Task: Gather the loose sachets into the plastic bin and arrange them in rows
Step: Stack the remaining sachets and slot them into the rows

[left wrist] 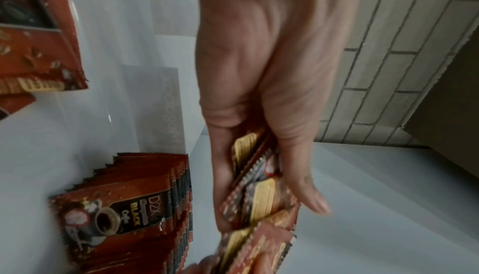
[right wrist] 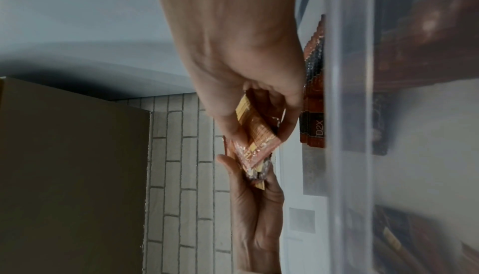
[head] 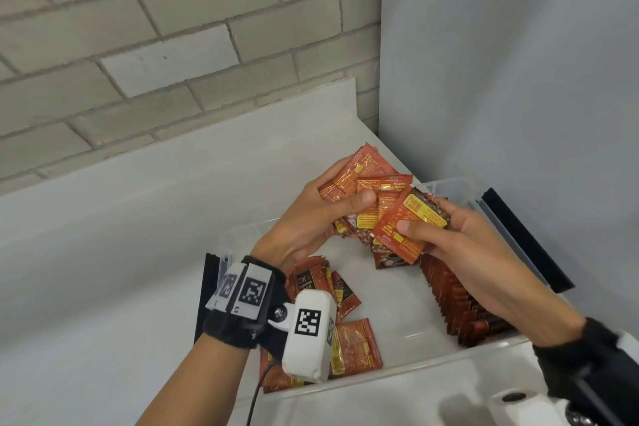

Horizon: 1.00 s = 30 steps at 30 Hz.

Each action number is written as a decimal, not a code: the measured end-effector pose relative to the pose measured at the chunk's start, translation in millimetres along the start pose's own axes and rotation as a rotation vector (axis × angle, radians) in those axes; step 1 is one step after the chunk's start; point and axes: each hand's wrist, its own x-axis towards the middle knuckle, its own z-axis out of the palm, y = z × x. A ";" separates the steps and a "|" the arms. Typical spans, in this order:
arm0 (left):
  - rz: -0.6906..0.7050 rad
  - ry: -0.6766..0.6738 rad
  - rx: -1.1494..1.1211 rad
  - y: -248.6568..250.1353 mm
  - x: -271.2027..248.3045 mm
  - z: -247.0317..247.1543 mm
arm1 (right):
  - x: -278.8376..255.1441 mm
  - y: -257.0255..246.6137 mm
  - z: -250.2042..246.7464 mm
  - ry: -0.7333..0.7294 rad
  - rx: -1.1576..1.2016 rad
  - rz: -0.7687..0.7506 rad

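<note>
Above the clear plastic bin (head: 446, 361) my left hand (head: 321, 214) grips a fanned bunch of red-orange coffee sachets (head: 366, 183), thumb across their faces. My right hand (head: 446, 232) pinches one sachet (head: 404, 228) at the bunch's right edge, thumb on top. A row of sachets (head: 463, 304) stands on edge along the bin's right side; it also shows in the left wrist view as a packed row (left wrist: 145, 206). Loose sachets (head: 349, 339) lie flat on the bin floor at the left. The right wrist view shows the pinched sachet (right wrist: 256, 133) and the left hand (right wrist: 256, 206) below it.
The bin sits on a white counter (head: 121, 252) in a corner, with a brick wall (head: 155, 45) behind and a plain grey wall (head: 518, 62) at the right. Black lid clips (head: 525, 239) stick out on the bin's sides. A cable (head: 254, 398) hangs from my left wrist unit.
</note>
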 end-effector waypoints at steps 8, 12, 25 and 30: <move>-0.055 -0.019 0.040 7.7 -4.5 -7.3 | 2.6 2.0 -6.3 0.126 0.009 -0.092; -0.068 -0.036 0.065 9.6 -7.3 -5.8 | 0.4 1.5 -4.9 0.038 -0.059 -0.129; -0.186 -0.024 0.107 6.4 -7.0 -4.8 | 0.4 4.9 -2.3 -0.053 -0.142 -0.232; -0.234 -0.010 0.183 3.3 -3.6 -2.8 | 1.4 11.6 -2.1 -0.093 -0.337 -0.285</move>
